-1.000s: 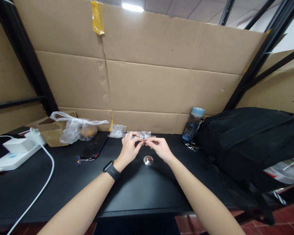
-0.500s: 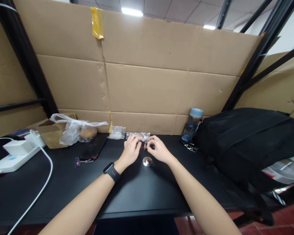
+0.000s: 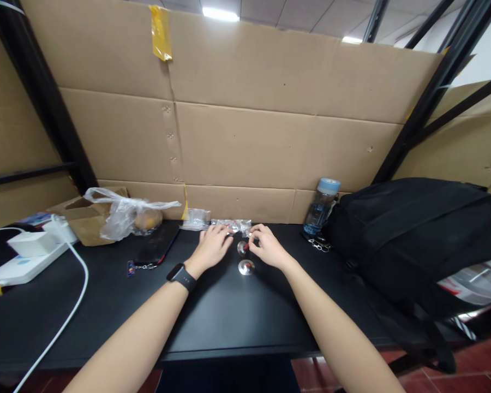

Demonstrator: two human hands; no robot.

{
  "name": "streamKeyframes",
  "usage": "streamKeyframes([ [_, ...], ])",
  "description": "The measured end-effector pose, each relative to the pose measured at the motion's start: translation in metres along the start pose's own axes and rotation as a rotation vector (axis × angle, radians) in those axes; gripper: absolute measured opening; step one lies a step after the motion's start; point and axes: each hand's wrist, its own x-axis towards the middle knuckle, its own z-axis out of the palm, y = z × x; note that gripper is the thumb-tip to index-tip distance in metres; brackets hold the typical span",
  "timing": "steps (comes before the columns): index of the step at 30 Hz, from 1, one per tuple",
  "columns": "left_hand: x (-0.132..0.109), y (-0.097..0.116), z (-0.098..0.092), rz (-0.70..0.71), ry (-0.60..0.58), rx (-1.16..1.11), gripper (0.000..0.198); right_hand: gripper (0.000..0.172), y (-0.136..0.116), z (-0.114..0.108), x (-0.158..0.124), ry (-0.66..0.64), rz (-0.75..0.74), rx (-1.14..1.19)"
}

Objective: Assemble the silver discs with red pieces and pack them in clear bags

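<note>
Lying just left of the nearer right hand (image 3: 270, 250), fingers narrowed, grip unclear, is the far disc (image 3: 241, 249); left hand (image 3: 210, 247) loosely spread.

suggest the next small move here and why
Perhaps steady the rear shiny disc with the right hand: that hand is right at its edge, a gap separates the left hand from it, and the front disc lies close by.
</note>
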Motion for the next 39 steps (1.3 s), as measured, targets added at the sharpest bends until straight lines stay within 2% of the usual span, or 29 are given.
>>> streamKeyframes([
  [4,-0.001,-0.043,-0.015,-0.160,0.131,0.251,0.039,0.011,0.008,-0.003,-0.002,-0.075,0.074,-0.061],
  [8,-0.007,-0.078,-0.017,-0.334,0.217,0.352,0.038,0.012,0.012,-0.007,-0.002,-0.124,0.145,-0.089],
  [11,-0.008,-0.090,-0.012,-0.390,0.252,0.363,0.030,0.012,0.014,-0.009,-0.001,-0.150,0.175,-0.089],
  [15,-0.005,-0.090,-0.015,-0.448,0.296,0.346,0.027,0.012,0.014,-0.010,-0.001,-0.159,0.178,-0.084],
  [18,-0.003,-0.079,-0.026,-0.471,0.377,0.325,0.028,0.013,0.016,-0.011,-0.001,-0.158,0.180,-0.088],
  [20,-0.002,-0.066,-0.032,-0.436,0.394,0.309,0.027,0.012,0.017,-0.011,-0.001,-0.169,0.178,-0.098],
  [22,-0.001,-0.047,-0.034,-0.337,0.371,0.282,0.026,0.012,0.018,-0.012,0.000,-0.183,0.178,-0.112],
  [25,0.002,-0.014,-0.024,-0.122,0.328,0.201,0.024,0.011,0.019,-0.014,0.000,-0.192,0.182,-0.128],
  [28,0.005,0.016,-0.005,0.028,0.257,0.120,0.020,0.005,0.018,-0.016,0.000,-0.192,0.190,-0.114],
  [31,0.004,0.035,0.009,0.139,0.153,0.085,0.014,0.015,0.017,-0.017,-0.002,-0.229,0.175,-0.047],
  [33,0.000,0.042,0.012,0.202,0.070,0.056,0.016,0.019,0.017,-0.017,-0.003,-0.279,0.166,-0.003],
  [36,-0.009,0.051,0.010,0.319,-0.079,-0.007,0.019,0.011,0.016,-0.015,-0.004,-0.319,0.174,-0.011],
  [39,-0.015,0.058,0.006,0.411,-0.140,-0.038,0.019,0.005,0.014,-0.011,-0.005,-0.306,0.197,-0.070],
])
